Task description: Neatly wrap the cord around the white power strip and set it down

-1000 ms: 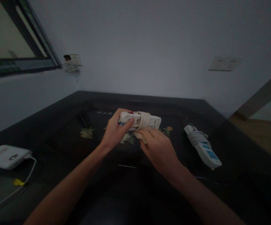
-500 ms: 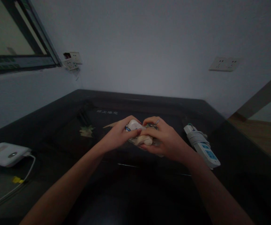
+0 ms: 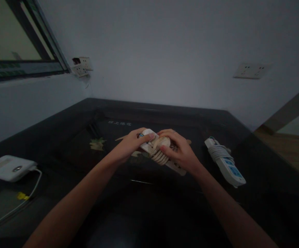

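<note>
Between my two hands, above the middle of the dark table, is a white power strip (image 3: pixel 176 167) with its cord (image 3: pixel 160 157) wound round it. My left hand (image 3: pixel 132 143) is closed on the strip's left end, thumb on top. My right hand (image 3: pixel 182 150) grips the other side, its fingers around the cord's pale plug (image 3: pixel 164 141). The strip is tilted, its right end pointing down toward me. My fingers hide parts of the strip and the plug.
A second power strip (image 3: pixel 229 168), its cord wrapped, lies to the right on the black table (image 3: pixel 149 113). At the left stands a white box-shaped device (image 3: pixel 8 168) with a white cable (image 3: pixel 35 187) and a yellow tag (image 3: pixel 22 196). Wall sockets (image 3: pixel 250 70) are behind.
The power strip has turned in my hands, so its wound cord and right end now show. The plug is pressed nearer the strip's top. The view has shifted slightly.
</note>
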Available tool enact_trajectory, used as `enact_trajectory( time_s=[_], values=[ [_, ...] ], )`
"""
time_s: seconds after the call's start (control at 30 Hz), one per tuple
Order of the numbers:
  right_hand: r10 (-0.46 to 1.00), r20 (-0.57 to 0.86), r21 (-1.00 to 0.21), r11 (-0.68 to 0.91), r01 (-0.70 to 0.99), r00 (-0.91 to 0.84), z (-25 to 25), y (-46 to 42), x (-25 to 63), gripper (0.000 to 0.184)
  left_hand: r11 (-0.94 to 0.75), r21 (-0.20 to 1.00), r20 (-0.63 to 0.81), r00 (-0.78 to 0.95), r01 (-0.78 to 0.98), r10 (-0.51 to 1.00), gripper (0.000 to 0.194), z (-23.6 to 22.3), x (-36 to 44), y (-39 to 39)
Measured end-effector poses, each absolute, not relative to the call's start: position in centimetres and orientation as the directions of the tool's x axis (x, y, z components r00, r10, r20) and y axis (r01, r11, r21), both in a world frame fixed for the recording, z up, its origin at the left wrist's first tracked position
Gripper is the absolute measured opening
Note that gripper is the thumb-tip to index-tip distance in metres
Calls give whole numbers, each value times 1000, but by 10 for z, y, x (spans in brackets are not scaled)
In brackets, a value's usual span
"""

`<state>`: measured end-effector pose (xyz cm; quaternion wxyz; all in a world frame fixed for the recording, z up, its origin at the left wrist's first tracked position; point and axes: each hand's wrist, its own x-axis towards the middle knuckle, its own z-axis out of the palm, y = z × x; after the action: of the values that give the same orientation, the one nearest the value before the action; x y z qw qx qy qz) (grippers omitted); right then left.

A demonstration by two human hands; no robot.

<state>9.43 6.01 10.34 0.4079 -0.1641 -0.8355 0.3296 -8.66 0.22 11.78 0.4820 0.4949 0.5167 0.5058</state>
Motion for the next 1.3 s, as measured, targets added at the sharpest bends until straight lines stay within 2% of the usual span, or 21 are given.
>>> enact_trajectory(
  time_s=[0.1,0.17,0.47,0.63,0.77,0.93,1.07,1.2,1.3],
  values=[
    [673,536,-791,612,-23,-509,106,57,93,18,-12,991,11,-11,-136,1000,38,116,-88,4],
    [719,515,-830,554,-62,-467,110,54,93,17,-40,984,41,3,-173,999,40,114,-88,3],
    [741,475,-867,488,-106,-474,123,31,89,13,-79,940,83,-4,-333,997,45,113,-65,-4],
    [734,506,-844,530,-83,-453,123,28,90,14,-141,936,107,-119,-323,987,42,111,-64,-1],
    [671,582,-724,685,84,-460,126,26,93,18,-229,943,169,-245,-242,955,35,102,-67,7],
    [611,616,-606,771,197,-497,129,25,95,23,-281,956,251,-268,-81,930,35,102,-73,9],
    [636,604,-639,746,185,-480,133,24,97,25,-305,952,295,-254,4,921,35,112,-75,3],
    [696,564,-741,664,99,-445,137,23,98,20,-343,935,354,-196,90,914,32,120,-75,-2],
    [702,573,-762,646,40,-422,138,22,98,17,-379,916,397,-181,129,900,31,124,-76,-7]
  ],
)
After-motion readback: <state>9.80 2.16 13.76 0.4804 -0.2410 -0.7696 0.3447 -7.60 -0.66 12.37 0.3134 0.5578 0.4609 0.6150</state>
